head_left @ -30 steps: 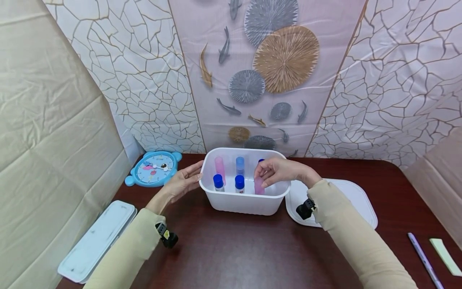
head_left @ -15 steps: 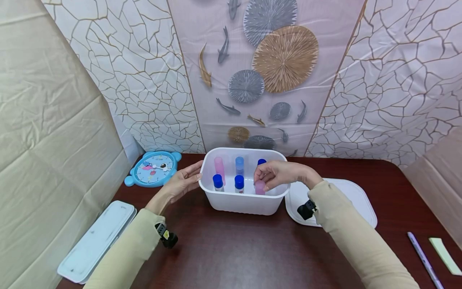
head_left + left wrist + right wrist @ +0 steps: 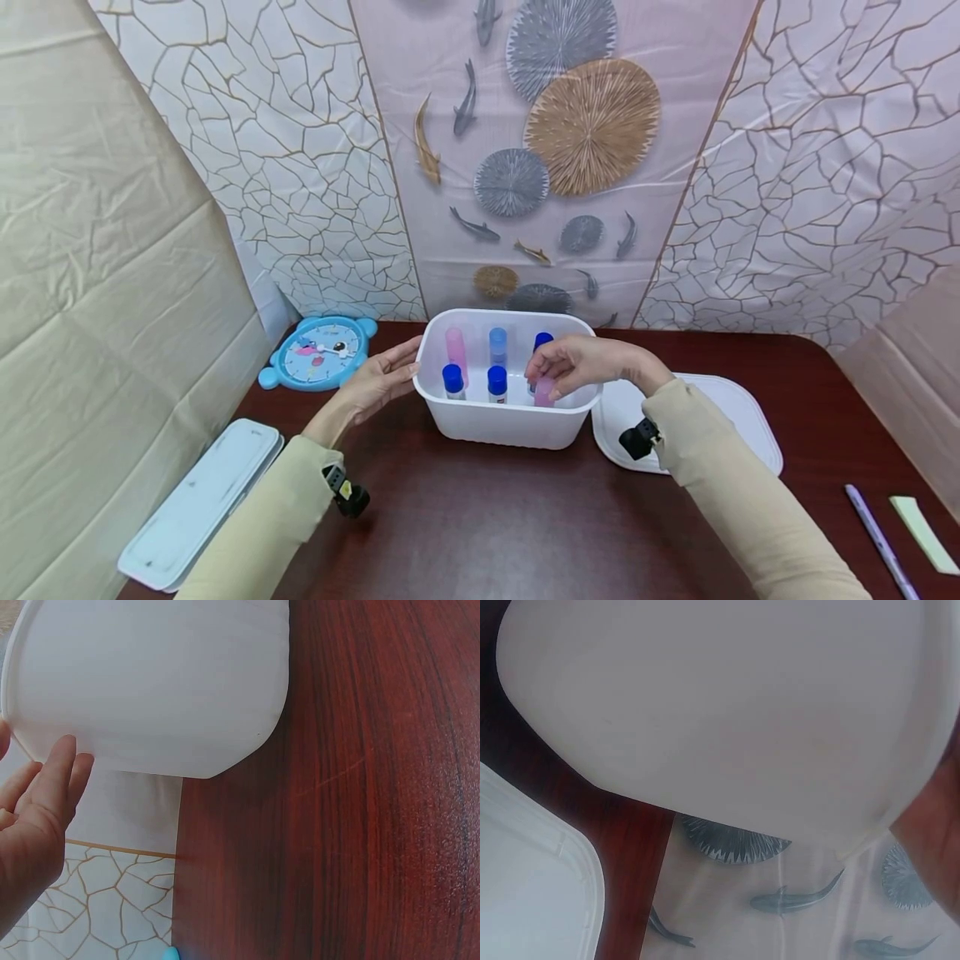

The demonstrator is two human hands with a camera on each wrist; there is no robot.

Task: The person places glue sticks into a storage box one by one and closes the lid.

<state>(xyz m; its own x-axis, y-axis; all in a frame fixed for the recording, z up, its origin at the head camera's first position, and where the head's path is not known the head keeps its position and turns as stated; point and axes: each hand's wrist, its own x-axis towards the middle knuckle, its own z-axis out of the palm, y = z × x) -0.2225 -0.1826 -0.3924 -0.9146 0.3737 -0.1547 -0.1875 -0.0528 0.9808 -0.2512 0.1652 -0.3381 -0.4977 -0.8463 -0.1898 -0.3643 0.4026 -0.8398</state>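
Note:
My right hand (image 3: 573, 362) reaches over the right part of a white plastic bin (image 3: 506, 427) and pinches a small pink tube (image 3: 544, 392) low inside it, near the front wall. Just behind those fingers stands a blue-capped tube (image 3: 543, 339), partly covered by them. My left hand (image 3: 378, 382) rests against the bin's left end, its fingers fairly straight along the outer wall and the thumb at the rim. Further left in the bin stand another pink tube (image 3: 456, 350), a light blue tube (image 3: 498, 343) and two blue-capped glue sticks (image 3: 453, 380). The right wrist view hides the right fingertips behind the bin.
A white lid (image 3: 720, 417) lies right of the bin, under the right forearm. Left are a blue animal-shaped clock (image 3: 318, 352) and a long pale case (image 3: 202, 504). A purple pen (image 3: 881, 537) and a pale green strip (image 3: 924, 533) lie at the far right.
The pink tube in my right hand has gone lower in the bin and shifted slightly right. More of the blue-capped tube behind it shows. My left hand has stayed put.

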